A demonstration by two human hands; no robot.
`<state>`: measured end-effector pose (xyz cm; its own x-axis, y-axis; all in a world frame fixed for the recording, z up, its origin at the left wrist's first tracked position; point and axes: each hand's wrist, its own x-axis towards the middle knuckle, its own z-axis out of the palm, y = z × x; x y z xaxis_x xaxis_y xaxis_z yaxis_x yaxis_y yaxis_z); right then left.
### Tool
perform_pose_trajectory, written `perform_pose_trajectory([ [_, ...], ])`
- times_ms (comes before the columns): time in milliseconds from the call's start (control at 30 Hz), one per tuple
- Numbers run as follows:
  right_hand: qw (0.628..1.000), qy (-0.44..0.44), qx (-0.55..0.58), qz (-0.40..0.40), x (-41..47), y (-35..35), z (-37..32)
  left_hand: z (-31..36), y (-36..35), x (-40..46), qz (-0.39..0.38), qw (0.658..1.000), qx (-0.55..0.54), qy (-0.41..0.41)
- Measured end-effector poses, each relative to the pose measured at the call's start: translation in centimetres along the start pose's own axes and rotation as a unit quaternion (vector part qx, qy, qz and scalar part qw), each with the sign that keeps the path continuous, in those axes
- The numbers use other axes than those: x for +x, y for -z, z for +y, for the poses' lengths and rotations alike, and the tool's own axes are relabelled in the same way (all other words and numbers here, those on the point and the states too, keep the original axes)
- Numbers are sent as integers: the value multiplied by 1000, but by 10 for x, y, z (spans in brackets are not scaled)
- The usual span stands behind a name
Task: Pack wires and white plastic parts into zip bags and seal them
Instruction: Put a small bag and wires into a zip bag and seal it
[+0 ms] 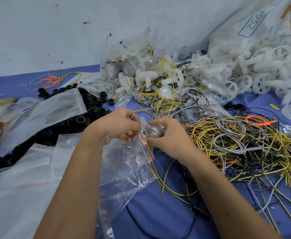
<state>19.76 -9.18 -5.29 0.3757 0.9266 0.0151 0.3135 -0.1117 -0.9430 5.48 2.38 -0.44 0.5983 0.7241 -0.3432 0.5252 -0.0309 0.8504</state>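
Note:
My left hand (119, 125) and my right hand (167, 135) meet at the middle of the blue table, both pinching the mouth of a small clear zip bag (134, 163) with a red seal line. The bag hangs down toward me, and thin wires show faintly inside it. My right hand's fingers curl around crumpled clear plastic at the bag's top. A tangle of yellow, grey, black and orange wires (244, 145) lies to the right. White plastic wheel-shaped parts (265, 73) are heaped at the back right.
Filled zip bags and loose white parts (141, 73) pile up at the back centre. Black rings (68, 123) spread on the left under empty clear bags (58, 107). More flat bags (20, 187) lie at lower left. A large printed sack (255, 25) leans at the back right.

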Motion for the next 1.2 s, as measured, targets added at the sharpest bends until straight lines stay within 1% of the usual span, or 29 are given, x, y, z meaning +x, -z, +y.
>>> perform_pose_trajectory([
  [67,998,19,-60,26,-1,-1,-1,-2,0,0,0,1000,10,13],
  [133,993,47,-89,62,0,0,-1,-3,0,1,-5,1000,12,18],
  [300,983,99,-101,117,2,4,1,-5,4,2,-7,999,15,27],
  [367,979,115,-83,145,2,4,1,-6,5,2,0,999,22,28],
  [433,981,107,-22,163,2,4,2,-7,7,1,7,999,29,26],
  [533,978,81,114,153,3,4,2,-6,9,0,4,999,38,11],
  [633,964,58,219,142,3,4,-4,-4,9,-3,-10,999,47,-2],
  [700,949,27,287,128,2,7,-7,-4,9,-4,-16,999,48,-5],
  [767,933,-4,344,102,2,10,-9,-4,8,-1,9,999,47,-24],
  [833,937,-14,337,86,1,11,-9,-3,8,3,52,997,18,-53],
  [900,941,-5,332,73,0,8,-10,0,7,5,45,996,-27,-68],
  [967,939,2,335,72,0,6,-10,2,5,4,35,997,-28,-65],
  [1033,946,9,310,96,2,6,-9,2,4,8,91,994,44,-40],
  [1100,956,17,258,134,3,7,-6,1,0,12,152,977,147,-12],
  [1133,959,21,242,146,3,6,-5,1,-2,13,160,973,169,-2],
  [1200,960,28,238,142,3,5,-4,1,-6,15,144,976,160,15],
])
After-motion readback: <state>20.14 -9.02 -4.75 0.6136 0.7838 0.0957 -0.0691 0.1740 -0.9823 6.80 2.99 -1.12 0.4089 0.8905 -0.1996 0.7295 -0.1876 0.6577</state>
